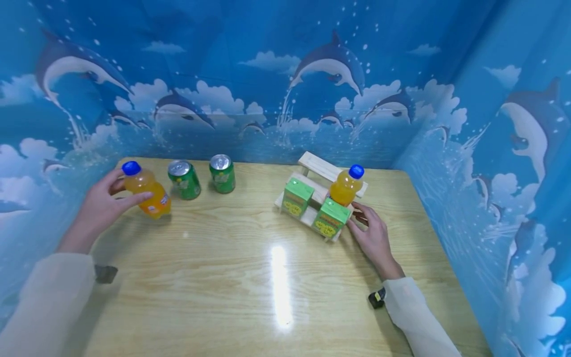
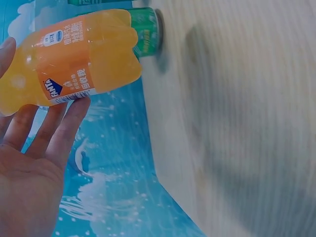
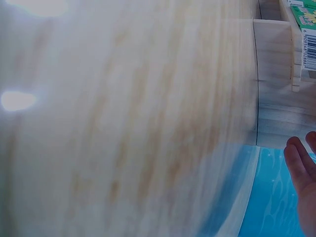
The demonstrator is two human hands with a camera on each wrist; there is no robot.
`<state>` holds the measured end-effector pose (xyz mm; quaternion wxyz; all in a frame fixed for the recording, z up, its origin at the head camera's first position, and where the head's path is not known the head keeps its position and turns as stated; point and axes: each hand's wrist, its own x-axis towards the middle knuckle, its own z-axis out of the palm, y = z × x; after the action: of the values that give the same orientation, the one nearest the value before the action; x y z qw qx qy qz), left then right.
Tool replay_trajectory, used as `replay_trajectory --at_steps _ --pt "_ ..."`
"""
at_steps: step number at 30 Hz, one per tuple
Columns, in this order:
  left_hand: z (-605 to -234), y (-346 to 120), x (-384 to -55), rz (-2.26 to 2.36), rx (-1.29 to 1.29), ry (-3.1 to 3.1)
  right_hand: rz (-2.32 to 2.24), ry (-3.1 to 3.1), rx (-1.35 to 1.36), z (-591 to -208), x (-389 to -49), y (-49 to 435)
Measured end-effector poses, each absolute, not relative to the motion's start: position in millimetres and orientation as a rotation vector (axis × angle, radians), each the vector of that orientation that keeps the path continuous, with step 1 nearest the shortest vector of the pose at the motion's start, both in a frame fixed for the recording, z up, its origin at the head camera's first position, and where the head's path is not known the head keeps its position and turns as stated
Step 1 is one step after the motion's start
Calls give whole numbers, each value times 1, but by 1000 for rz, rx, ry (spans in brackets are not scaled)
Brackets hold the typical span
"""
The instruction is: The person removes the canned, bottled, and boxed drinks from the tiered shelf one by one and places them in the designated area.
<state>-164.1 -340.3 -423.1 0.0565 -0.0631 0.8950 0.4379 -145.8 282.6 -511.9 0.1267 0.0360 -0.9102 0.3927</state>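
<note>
My left hand (image 1: 100,206) grips an orange Fanta bottle (image 1: 148,193) with a blue cap. The bottle is tilted and hangs above the table's left side; in the left wrist view its label (image 2: 64,59) faces the camera. On the right, a small wooden picnic-table stand (image 1: 318,166) bears a second orange soda bottle (image 1: 345,187) and two green drink cartons, one carton (image 1: 297,197) to the left and another carton (image 1: 331,218) nearer me. My right hand (image 1: 373,239) is at the stand's right end, fingertips (image 3: 294,143) right at the wood and fairly straight.
Two green soda cans, a left can (image 1: 185,179) and a right can (image 1: 222,173), stand upright at the back left of the wooden table (image 1: 214,277). A blue dolphin-print curtain (image 1: 258,74) rises behind and along both sides.
</note>
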Motion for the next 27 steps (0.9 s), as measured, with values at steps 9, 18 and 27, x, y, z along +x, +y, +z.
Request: replay_trajectory --at_steps 9,18,27 --pt "-432 -350 -158 1331 -224 2691 1132 -2655 95 -511 -145 283" --pt "-441 -358 -153 1311 -217 2720 1136 -2662 92 -511 -146 282" --pt "-450 -363 -149 1282 -236 2724 1132 -2661 96 -511 -145 282"
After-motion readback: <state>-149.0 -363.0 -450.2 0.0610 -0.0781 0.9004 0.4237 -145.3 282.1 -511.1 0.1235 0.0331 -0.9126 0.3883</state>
